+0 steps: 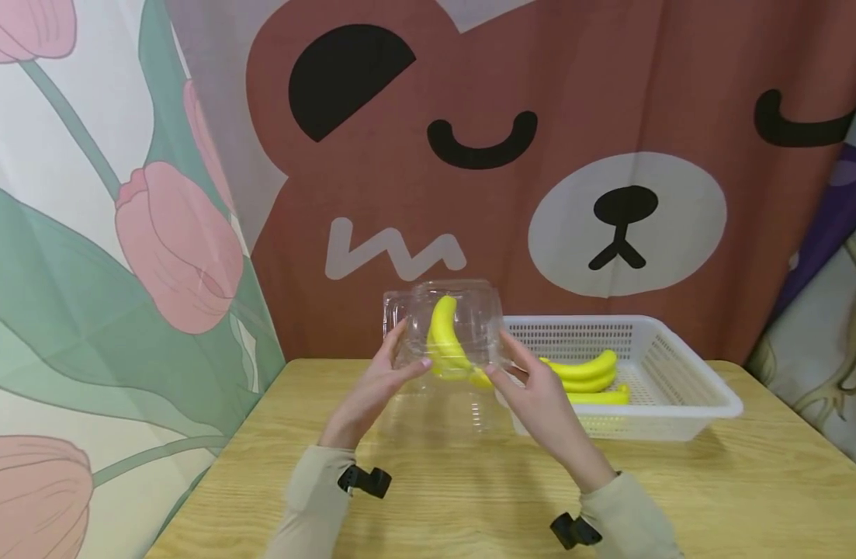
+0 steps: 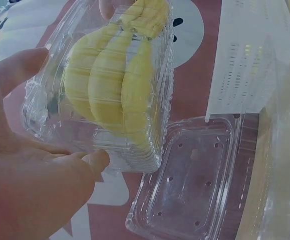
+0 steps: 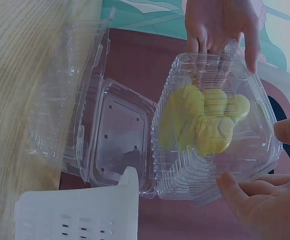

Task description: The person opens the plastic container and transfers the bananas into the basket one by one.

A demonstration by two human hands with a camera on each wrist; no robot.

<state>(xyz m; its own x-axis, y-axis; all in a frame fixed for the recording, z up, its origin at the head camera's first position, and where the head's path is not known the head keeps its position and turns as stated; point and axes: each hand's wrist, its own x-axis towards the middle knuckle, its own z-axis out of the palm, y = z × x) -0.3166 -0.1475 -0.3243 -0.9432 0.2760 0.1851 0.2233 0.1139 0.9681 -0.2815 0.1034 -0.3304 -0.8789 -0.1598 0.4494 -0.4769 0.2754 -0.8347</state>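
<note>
Both hands hold a clear plastic clamshell box (image 3: 185, 175) tilted above the table, with a bunch of yellow bananas (image 1: 444, 334) inside it. At its left side, my left hand (image 1: 375, 380) grips the edge between thumb and fingers. My right hand (image 1: 539, 392) grips the opposite side, thumb at the near edge. Through the clear wall, several bananas (image 2: 107, 75) show joined at one end in the left wrist view. Behind the held box stands more clear packaging, with a panel (image 2: 190, 175) dotted with small holes.
On the right of the wooden table (image 1: 316, 497) sits a white perforated basket (image 1: 703, 388) with more bananas (image 1: 588, 373) at its left side. Clear plastic (image 3: 59, 100) rests on the table below the held box. A printed bear curtain (image 1: 574, 78) hangs behind.
</note>
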